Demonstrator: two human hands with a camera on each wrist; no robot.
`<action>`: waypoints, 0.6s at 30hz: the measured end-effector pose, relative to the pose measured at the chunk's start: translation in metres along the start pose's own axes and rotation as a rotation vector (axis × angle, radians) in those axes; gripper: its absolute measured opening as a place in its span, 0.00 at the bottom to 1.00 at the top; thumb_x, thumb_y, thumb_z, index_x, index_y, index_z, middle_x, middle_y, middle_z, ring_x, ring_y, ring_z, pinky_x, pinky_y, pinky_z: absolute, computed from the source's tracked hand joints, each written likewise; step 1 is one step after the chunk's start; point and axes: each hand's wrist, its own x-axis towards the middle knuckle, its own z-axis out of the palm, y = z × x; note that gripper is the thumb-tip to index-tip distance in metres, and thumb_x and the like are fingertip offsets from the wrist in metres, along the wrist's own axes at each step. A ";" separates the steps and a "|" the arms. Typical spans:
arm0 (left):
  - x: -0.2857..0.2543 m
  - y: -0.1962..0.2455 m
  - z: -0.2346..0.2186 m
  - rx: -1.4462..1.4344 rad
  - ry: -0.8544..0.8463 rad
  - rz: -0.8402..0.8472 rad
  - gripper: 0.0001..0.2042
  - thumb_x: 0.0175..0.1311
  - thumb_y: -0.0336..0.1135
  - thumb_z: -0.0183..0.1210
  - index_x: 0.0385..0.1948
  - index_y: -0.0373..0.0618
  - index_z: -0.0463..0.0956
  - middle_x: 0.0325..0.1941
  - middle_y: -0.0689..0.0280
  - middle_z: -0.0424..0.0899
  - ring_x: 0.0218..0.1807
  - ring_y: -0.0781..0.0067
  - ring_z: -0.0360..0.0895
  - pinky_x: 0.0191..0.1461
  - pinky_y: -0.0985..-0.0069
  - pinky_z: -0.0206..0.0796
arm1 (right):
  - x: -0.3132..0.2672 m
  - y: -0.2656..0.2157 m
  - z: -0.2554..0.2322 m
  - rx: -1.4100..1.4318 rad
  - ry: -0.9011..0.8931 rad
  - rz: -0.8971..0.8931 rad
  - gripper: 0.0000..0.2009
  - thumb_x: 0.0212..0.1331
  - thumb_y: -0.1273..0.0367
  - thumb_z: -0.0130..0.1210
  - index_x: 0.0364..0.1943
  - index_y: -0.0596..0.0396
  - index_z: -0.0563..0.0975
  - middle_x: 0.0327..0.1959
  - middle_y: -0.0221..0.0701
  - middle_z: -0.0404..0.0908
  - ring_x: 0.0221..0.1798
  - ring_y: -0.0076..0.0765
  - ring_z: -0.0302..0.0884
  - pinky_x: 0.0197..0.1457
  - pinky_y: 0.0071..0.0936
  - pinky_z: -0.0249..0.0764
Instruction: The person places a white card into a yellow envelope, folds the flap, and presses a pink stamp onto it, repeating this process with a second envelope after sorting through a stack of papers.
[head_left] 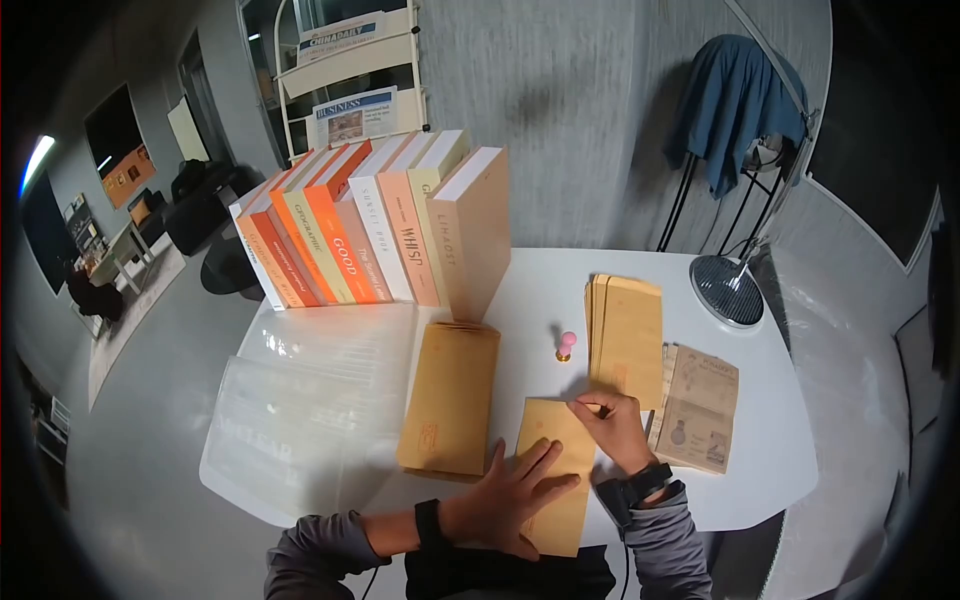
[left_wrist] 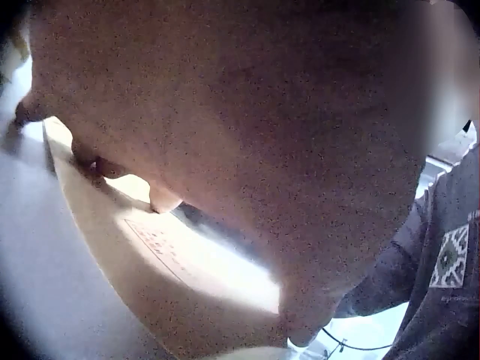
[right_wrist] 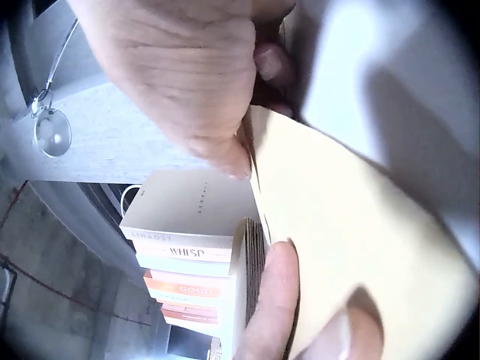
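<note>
A kraft-paper envelope (head_left: 563,525) lies at the table's front edge, close to the body. My left hand (head_left: 500,502) presses flat on it, fingers spread; in the left wrist view, red print shows on the envelope (left_wrist: 154,251) below that hand (left_wrist: 225,135). At its far right corner, my right hand (head_left: 620,432) pinches the paper edge. The right wrist view shows the thumb and fingers of the right hand (right_wrist: 172,82) at the edge of the envelope (right_wrist: 352,202), with left fingertips (right_wrist: 277,281) on the paper.
Left of the envelope sits a stack of kraft envelopes (head_left: 455,390); another pile (head_left: 628,325) lies beyond my right hand. Printed brown paper (head_left: 705,405) is at right. A pink-handled stamp (head_left: 567,345), clear plastic sleeves (head_left: 310,410), a book row (head_left: 370,225) and a lamp base (head_left: 727,292) surround them.
</note>
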 end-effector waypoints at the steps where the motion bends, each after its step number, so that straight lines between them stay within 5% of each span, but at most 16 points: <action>1: 0.000 0.000 0.000 0.016 -0.005 -0.008 0.53 0.43 0.66 0.68 0.72 0.49 0.57 0.75 0.36 0.47 0.79 0.41 0.41 0.61 0.23 0.46 | -0.001 -0.007 -0.003 -0.071 -0.016 -0.012 0.09 0.58 0.68 0.65 0.37 0.61 0.84 0.23 0.35 0.82 0.22 0.23 0.72 0.27 0.24 0.69; 8: -0.004 -0.010 0.014 0.016 0.092 -0.039 0.54 0.41 0.70 0.66 0.72 0.49 0.58 0.75 0.32 0.43 0.79 0.40 0.37 0.60 0.24 0.48 | -0.003 -0.022 -0.008 -0.376 0.008 -0.136 0.10 0.55 0.69 0.65 0.40 0.57 0.85 0.32 0.38 0.82 0.27 0.40 0.81 0.33 0.31 0.76; 14: 0.002 -0.023 0.041 -0.031 0.180 -0.081 0.57 0.37 0.72 0.66 0.71 0.48 0.59 0.76 0.32 0.39 0.80 0.37 0.30 0.59 0.21 0.44 | -0.002 -0.032 -0.005 -0.466 0.012 -0.221 0.08 0.53 0.72 0.63 0.37 0.59 0.83 0.31 0.39 0.81 0.31 0.45 0.82 0.34 0.32 0.77; 18: 0.002 -0.026 0.042 -0.068 0.206 -0.077 0.58 0.34 0.72 0.68 0.71 0.47 0.60 0.76 0.31 0.37 0.80 0.36 0.27 0.60 0.20 0.43 | 0.015 -0.052 -0.019 -0.379 -0.002 -0.078 0.10 0.51 0.75 0.65 0.38 0.61 0.82 0.29 0.42 0.82 0.31 0.42 0.83 0.34 0.32 0.77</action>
